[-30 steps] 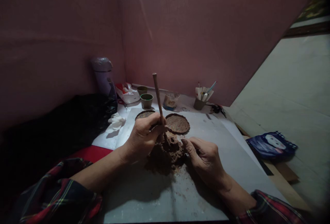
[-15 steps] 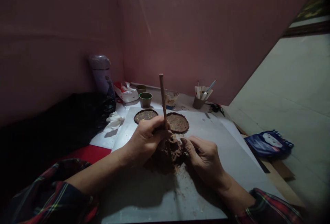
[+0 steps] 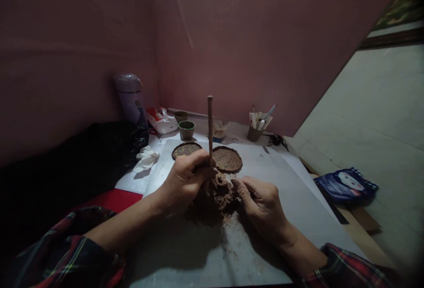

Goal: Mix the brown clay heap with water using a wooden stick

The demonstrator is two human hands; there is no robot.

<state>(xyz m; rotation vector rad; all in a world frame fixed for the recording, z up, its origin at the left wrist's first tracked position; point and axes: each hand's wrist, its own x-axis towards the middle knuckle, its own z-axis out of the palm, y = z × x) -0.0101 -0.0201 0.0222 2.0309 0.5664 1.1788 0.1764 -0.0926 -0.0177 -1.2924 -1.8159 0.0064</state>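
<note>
A thin wooden stick [image 3: 210,129] stands nearly upright, pinched in my left hand [image 3: 185,180]. Its lower end is at a rough brown clay-like lump [image 3: 222,193] with a hole near its top. On the lump's right side, my right hand [image 3: 260,199] is closed, thumb and fingertips pressed on its edge. Dark crumbs lie around the lump on the white sheet [image 3: 291,186]. Behind my hands are two flat round brown pieces: one with yellow specks [image 3: 186,149], partly covered by my left hand, and a plainer one [image 3: 228,159].
At the back stand a green-rimmed cup [image 3: 187,130], a clear cup [image 3: 220,129], a pen holder [image 3: 255,133] and a purple bottle [image 3: 129,98]. A white glove [image 3: 146,157] and a black bag [image 3: 82,160] lie left; a blue pouch [image 3: 347,184] lies right.
The stick has become more upright, its top shifting slightly right. Both hands stay at nearly the same places on the stick and lump.
</note>
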